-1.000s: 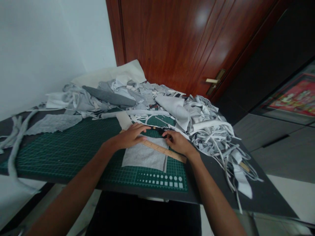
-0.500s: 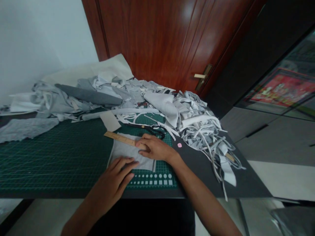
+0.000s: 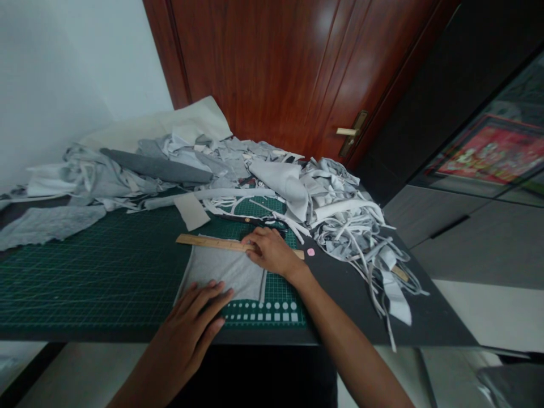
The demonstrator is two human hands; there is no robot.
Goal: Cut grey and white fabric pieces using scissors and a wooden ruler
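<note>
Grey knit fabric piece (image 3: 221, 269): lying flat on a green gridded cutting mat (image 3: 93, 283), near the front edge of the dark grey surface (image 3: 425, 331), with its upper edge meeting the ruler.

Long wooden ruler (image 3: 208, 242): resting across the mat, running roughly side to side above the fabric, its right end just past the right hand.

Right hand (image 3: 272, 252): bearing down on the ruler's right part, fingers lying over it without gripping it.

Left hand (image 3: 187, 323): spreading its fingers at the fabric's lower left edge, well apart from the right hand and clamped on nothing.

Steadying: even pressure from the right hand is likely keeping the ruler from creeping, while the spread left fingers are helping the fabric stay smooth.

Nearby: black-handled scissors (image 3: 255, 221) are lying half-buried beyond the ruler, beside a heap of grey and white fabric scraps (image 3: 340, 221) toward the surface's back edge. A small pink piece (image 3: 310, 251) is sitting just right of the ruler's end.

Writing: no brand or label is readable; the ruler's markings are too small to read.
</note>
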